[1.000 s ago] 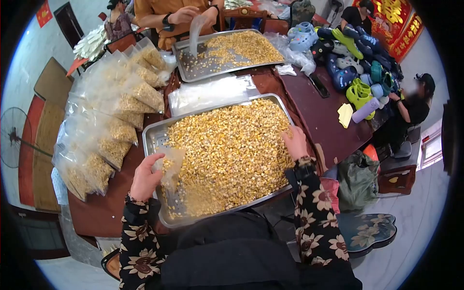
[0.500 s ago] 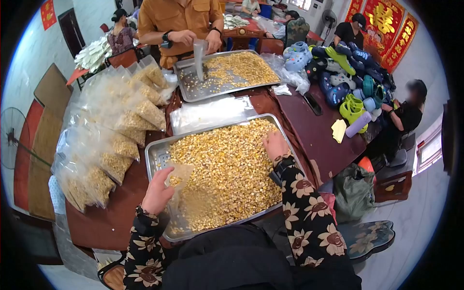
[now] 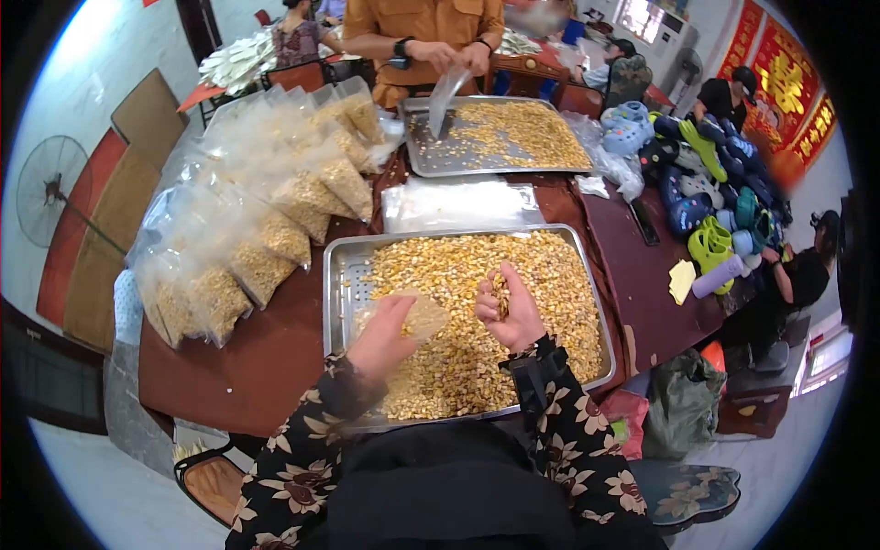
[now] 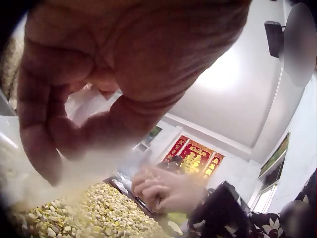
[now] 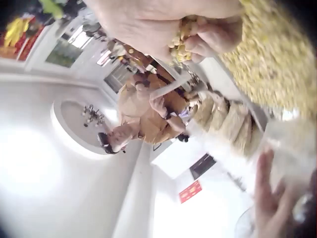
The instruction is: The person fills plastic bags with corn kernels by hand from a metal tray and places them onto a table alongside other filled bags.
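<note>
My right hand (image 3: pixel 515 318) grips a handful of corn kernels (image 5: pixel 181 40), palm up with the fingers curled, above the corn-filled metal tray (image 3: pixel 335 289). Yellow corn (image 3: pixel 564 312) covers most of that tray, with bare metal at its left side. Over the tray's left part, my left hand (image 3: pixel 383 343) holds a clear plastic bag (image 3: pixel 423 318) between thumb and fingers, the bag blurred and pointing toward the right hand. In the left wrist view, the thumb and fingers of the left hand (image 4: pixel 94 64) curl around the filmy bag (image 4: pixel 91 171).
Filled corn bags (image 3: pixel 266 243) stand at the left of the table. Flat clear bags (image 3: pixel 458 203) lie behind the tray. Farther back, a person in orange (image 3: pixel 426 27) holds a bag over another corn tray (image 3: pixel 417 151). Shoes (image 3: pixel 710 183) pile up at the right, near a phone (image 3: pixel 644 223).
My right hand has risen from the corn at the tray's right side with kernels and moved toward the bag. The left hand and bag have moved inward. The head view has turned left.
</note>
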`<state>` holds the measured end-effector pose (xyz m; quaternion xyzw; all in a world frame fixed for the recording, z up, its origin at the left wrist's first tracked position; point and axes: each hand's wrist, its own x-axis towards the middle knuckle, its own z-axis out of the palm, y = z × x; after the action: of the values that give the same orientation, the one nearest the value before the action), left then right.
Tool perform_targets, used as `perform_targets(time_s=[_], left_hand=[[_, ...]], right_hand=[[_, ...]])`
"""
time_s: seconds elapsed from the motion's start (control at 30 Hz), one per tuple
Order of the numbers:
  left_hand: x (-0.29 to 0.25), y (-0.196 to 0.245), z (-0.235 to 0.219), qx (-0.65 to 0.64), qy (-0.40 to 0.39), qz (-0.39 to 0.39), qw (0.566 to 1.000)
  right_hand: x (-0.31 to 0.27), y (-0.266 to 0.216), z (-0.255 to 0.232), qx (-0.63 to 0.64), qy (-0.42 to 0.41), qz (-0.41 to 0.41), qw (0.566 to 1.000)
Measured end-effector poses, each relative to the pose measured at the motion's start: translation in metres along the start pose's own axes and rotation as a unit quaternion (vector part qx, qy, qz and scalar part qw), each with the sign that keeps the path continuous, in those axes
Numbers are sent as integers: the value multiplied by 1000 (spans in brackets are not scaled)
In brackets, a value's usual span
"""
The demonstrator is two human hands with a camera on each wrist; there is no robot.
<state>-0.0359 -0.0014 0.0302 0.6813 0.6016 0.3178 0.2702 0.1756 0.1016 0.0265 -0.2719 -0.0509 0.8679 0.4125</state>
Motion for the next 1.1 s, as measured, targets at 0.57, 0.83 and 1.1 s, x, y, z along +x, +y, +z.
perform_targets(time_s=[0.57,0.83,1.1], left_hand=[[1,-6,10,-61,5,-25,998],[-1,-8,10,-14,23,7,1000],[-3,-6,8,-26,10,-22,999]], right_hand=[[16,52,45,123,-37,8,992],[23,13,-17,-245,2,-203,948],[13,-1,-74,-406,51,-244,879]])
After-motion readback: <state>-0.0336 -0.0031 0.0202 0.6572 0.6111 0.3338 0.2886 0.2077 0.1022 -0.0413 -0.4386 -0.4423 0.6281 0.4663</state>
